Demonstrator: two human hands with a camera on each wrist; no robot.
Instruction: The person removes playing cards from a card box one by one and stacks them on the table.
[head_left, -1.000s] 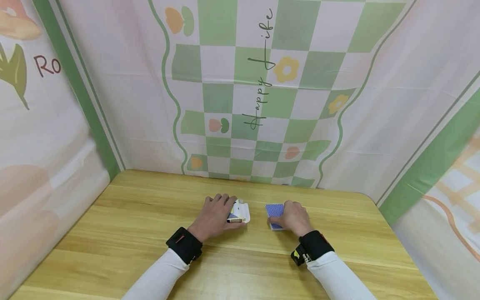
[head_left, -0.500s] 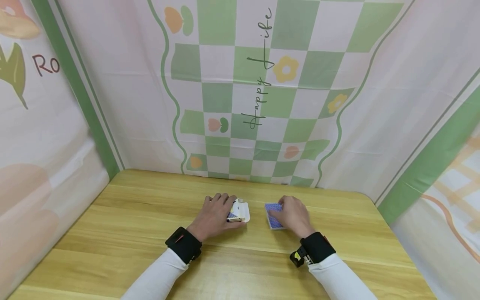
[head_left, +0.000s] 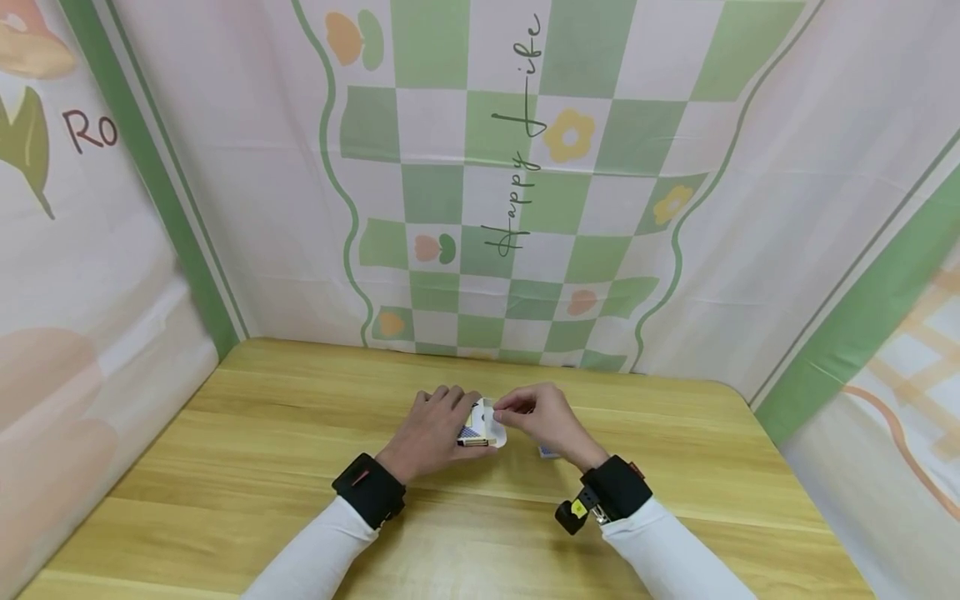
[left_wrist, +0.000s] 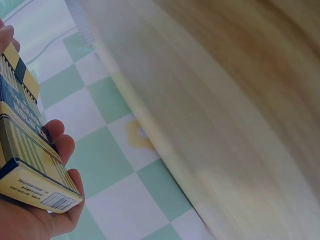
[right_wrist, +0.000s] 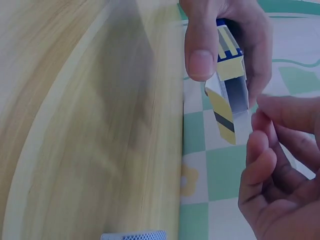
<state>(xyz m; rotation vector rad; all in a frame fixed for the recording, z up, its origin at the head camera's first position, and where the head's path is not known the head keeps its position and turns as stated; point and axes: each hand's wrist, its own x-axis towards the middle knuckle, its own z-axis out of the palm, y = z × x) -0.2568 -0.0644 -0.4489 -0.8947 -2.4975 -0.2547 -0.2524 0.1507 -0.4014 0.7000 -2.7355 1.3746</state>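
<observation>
A small cream and blue playing-card box [left_wrist: 35,145] is gripped by my left hand [head_left: 427,429], fingers along one side and thumb along the other. Its end flap [right_wrist: 222,117] hangs out from the open end, which faces right. My right hand [head_left: 551,421] has its thumb and index fingertips together at the box's open end, seemingly pinching a small side flap [right_wrist: 242,114]; the exact contact is hard to see. Under the right hand, a deck of blue-backed playing cards [head_left: 549,452] lies on the table, mostly hidden. An edge of the deck [right_wrist: 134,235] shows in the right wrist view.
The wood-grain table [head_left: 300,500] ends at a printed cloth backdrop [head_left: 495,208] behind it. Cloth panels also stand on the left [head_left: 97,275] and right [head_left: 847,333]. Black straps with small devices sit on both wrists.
My right hand has let go of the deck and moved left to the card box's open end. The deck stays on the table. My left hand keeps holding the box almost in place.
</observation>
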